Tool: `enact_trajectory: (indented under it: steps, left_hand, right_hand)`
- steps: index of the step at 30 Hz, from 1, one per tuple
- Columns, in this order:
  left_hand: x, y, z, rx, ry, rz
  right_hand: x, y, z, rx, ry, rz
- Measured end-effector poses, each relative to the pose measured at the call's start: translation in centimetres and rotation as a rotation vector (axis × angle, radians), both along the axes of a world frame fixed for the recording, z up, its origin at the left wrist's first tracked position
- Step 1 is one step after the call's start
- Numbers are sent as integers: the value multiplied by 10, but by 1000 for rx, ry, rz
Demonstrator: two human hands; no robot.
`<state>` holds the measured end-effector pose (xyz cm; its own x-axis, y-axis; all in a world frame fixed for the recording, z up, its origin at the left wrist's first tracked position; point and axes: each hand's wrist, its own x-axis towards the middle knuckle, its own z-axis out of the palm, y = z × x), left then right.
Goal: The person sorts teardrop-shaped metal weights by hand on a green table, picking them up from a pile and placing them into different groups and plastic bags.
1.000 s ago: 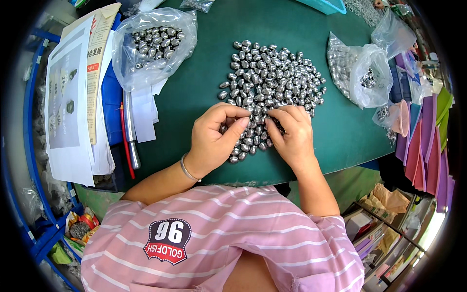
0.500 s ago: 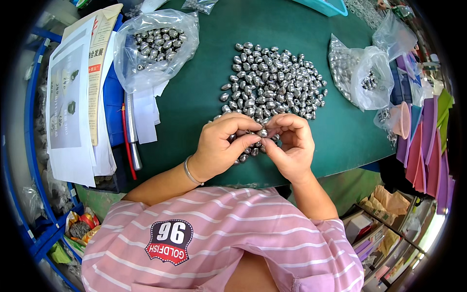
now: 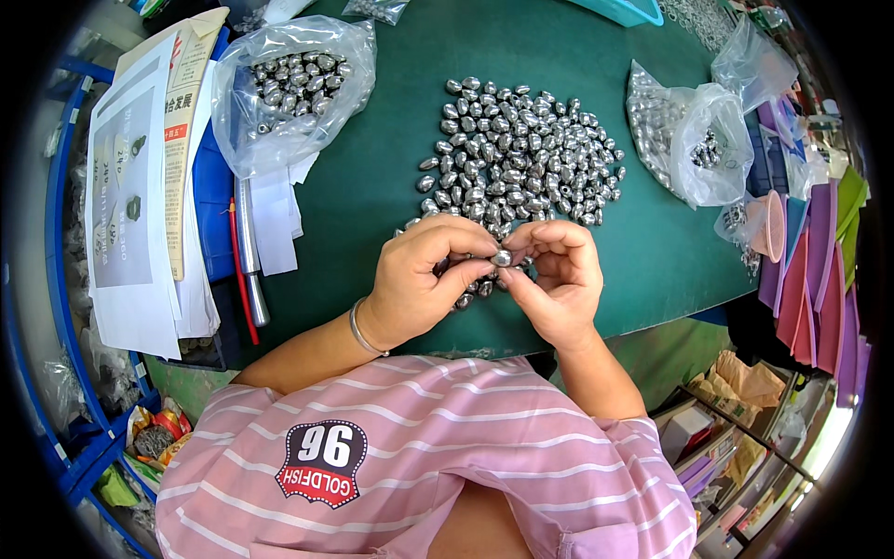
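Observation:
Between the fingertips of both hands sits one shiny silver metal bead, oval in shape. My left hand pinches it from the left with thumb and forefinger, a metal bangle on the wrist. From the right, my right hand grips it with thumb and forefinger, the other fingers curled. Beyond the hands a broad pile of similar metal beads lies on the green tabletop. More of the beads show beneath and between my hands, partly hidden by the fingers.
A clear plastic bag of beads stands at the far left, with papers, a red pencil and a metal rod nearby. Further bags lie at the right, beside a pink cup and coloured folders.
Both hands keep their pinch on the bead, with hardly any finger movement. The view has shifted very slightly.

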<state>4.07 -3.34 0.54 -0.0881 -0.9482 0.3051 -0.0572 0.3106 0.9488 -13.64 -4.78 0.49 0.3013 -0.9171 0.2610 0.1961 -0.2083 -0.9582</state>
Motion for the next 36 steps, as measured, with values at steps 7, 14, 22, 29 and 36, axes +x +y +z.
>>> enact_trajectory:
  steps: [7, 14, 22, 29, 36]
  left_hand:
    - [1, -1, -1, -8, -36, -6]
    - [-2, 0, 0, 108, 92, 101]
    - [-1, -1, -6, 110, 76, 90]
    - [1, 2, -9, 173, 72, 50]
    - [2, 2, -4, 130, -21, 10]
  right_hand:
    - [-3, -3, 6, -152, 112, -71]
    - [-113, -104, 40, -666, 925, -1048]
    - [-30, -54, 17, -512, 936, -171]
    - [-13, -42, 9, -457, 782, -250]
    - [4, -13, 5, -222, 254, -60]
